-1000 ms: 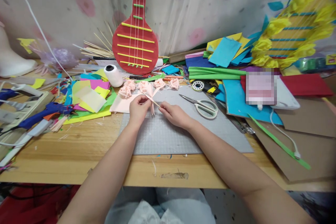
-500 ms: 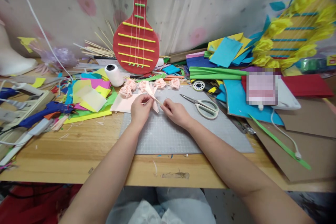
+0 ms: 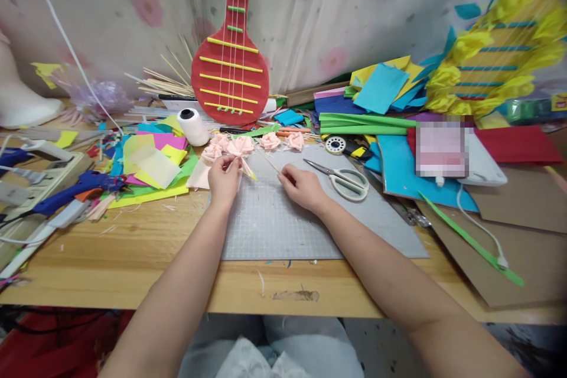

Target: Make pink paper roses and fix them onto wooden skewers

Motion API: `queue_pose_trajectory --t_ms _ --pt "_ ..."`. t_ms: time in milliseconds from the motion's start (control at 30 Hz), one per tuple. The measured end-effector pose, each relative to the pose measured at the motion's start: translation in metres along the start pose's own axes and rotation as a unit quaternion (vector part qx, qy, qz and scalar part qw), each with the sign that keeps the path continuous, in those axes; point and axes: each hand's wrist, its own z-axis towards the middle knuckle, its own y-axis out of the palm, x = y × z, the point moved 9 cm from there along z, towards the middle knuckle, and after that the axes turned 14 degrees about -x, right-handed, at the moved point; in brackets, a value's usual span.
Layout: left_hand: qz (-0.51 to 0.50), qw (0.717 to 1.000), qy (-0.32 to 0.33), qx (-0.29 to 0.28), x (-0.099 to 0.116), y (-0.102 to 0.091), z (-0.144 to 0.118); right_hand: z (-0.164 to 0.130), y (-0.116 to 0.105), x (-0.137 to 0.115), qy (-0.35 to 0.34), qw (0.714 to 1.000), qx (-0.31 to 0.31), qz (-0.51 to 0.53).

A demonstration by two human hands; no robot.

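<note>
My left hand (image 3: pixel 225 177) pinches a gathered piece of pale pink crepe paper (image 3: pixel 241 150), its folds fanning out past the fingertips. To the right, my right hand (image 3: pixel 301 185) is closed on a thin wooden stick (image 3: pixel 269 162) that points up and to the left, apart from the paper. Pink paper flowers (image 3: pixel 270 140) lie in a row along the back of the grey cutting mat (image 3: pixel 283 224). Partly under my left hand is a flat pink paper sheet (image 3: pixel 199 176). Scissors (image 3: pixel 343 180) with pale handles rest right of my right hand.
A white thread spool (image 3: pixel 192 127) stands behind the flowers, before a red paper lute (image 3: pixel 230 80). Coloured paper scraps (image 3: pixel 150 159) and a blue glue gun (image 3: pixel 75 192) lie at left. Tape (image 3: pixel 335 144), blue sheets (image 3: pixel 425 171) and brown cardboard (image 3: pixel 487 254) are at right.
The stick has come away from the pink paper. My left hand has shifted left with the paper, and my right hand slightly right with the stick.
</note>
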Motion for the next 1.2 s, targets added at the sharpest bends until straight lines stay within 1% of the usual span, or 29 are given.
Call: queue_pose_trajectory --t_ms 100,200,300,400,533,667,800,900,1000,1067,1200 --pt "0.007 1.0 0.01 -0.018 0.002 0.005 0.0 0.001 -0.007 0.008 0.022 0.997 0.043 0.056" --pt "0.042 0.996 0.031 -0.066 0.011 0.023 -0.007 0.002 -0.006 0.013 0.039 0.988 0.067 0.132" --pt "0.087 0.989 0.049 -0.105 0.018 0.041 -0.016 0.005 0.0 0.011 0.026 0.98 0.057 0.191" --pt "0.103 0.984 0.053 -0.134 0.018 0.053 -0.02 0.008 0.008 0.01 0.023 0.98 0.027 0.197" --pt "0.103 0.985 0.056 -0.129 0.016 0.053 -0.019 0.009 0.014 0.008 0.022 0.982 -0.001 0.189" --pt "0.12 0.984 0.06 -0.116 0.02 0.051 -0.02 0.009 0.012 0.007 0.019 0.98 0.005 0.2" --pt "0.094 0.99 0.056 -0.094 0.025 0.047 -0.023 0.011 0.012 0.011 0.024 0.968 0.019 0.249" --pt "0.09 0.991 0.055 -0.084 0.025 0.045 -0.023 0.012 0.012 0.013 0.022 0.96 0.018 0.279" --pt "0.079 0.992 0.052 -0.082 0.021 0.045 -0.022 0.012 0.013 0.012 0.017 0.958 0.012 0.288" --pt "0.046 0.994 0.037 -0.087 0.016 0.046 -0.02 0.012 0.013 0.01 0.01 0.957 0.009 0.288" --pt "-0.071 0.992 -0.007 -0.106 0.004 0.052 -0.018 0.012 0.013 0.008 -0.007 0.957 0.007 0.291"
